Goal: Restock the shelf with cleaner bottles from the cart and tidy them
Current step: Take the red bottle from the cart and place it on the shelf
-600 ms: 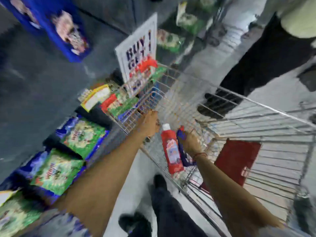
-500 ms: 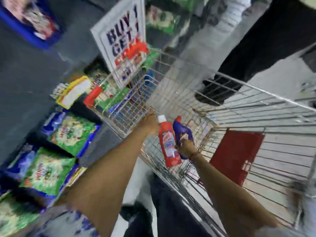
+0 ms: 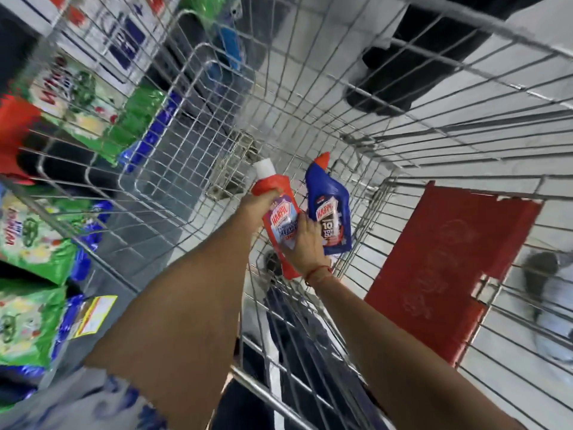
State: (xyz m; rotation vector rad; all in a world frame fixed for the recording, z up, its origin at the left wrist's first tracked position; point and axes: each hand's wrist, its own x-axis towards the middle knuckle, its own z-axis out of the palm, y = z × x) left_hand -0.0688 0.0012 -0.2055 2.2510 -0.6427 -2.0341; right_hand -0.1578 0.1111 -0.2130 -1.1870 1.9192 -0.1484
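I look down into a wire shopping cart [image 3: 471, 68]. A red cleaner bottle [image 3: 280, 223] with a white cap is held above the cart's inside, and my left hand [image 3: 259, 204] grips it at the shoulder. Right beside it is a blue cleaner bottle [image 3: 329, 203] with a red nozzle cap. My right hand [image 3: 305, 246] is closed around the blue bottle's lower part, with its fingers also lying on the red bottle's label. The two bottles touch side by side.
Green and blue detergent bags [image 3: 34, 240] fill the low shelf on the left, behind the cart's wire side. A red seat flap [image 3: 446, 262] hangs in the cart's right side. Another person's dark shoes [image 3: 387, 79] stand beyond the cart.
My left hand left the cart's rim and took hold of the red bottle's shoulder. The view dipped closer into the cart; my right hand still carries both bottles.
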